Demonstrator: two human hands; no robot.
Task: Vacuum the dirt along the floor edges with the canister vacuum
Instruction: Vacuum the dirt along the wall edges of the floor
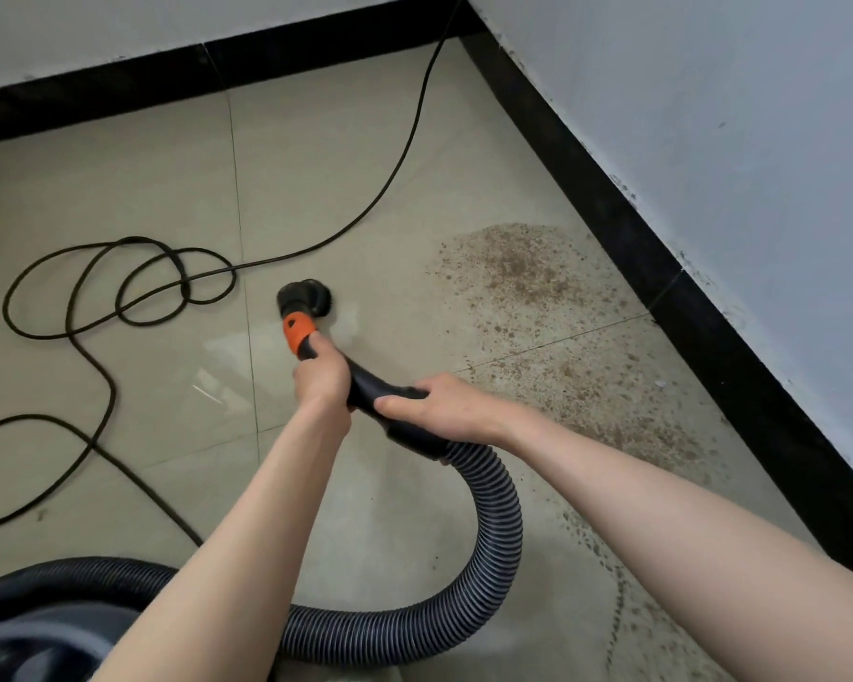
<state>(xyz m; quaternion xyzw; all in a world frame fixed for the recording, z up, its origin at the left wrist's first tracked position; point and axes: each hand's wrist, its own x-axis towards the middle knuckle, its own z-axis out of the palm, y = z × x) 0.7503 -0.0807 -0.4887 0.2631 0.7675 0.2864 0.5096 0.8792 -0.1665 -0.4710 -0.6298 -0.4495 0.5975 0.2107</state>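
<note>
Both hands' fingers clamped on vacuum handle [365, 386] — left hand [318, 374], right hand [437, 408], brush nozzle [302, 293] beside dirt [523, 268].

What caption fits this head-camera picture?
Both hands grip the vacuum handle, round brush nozzle beside the brown dirt.

We find no readable text, label, brand, number or sign anywhere in this view.
</note>
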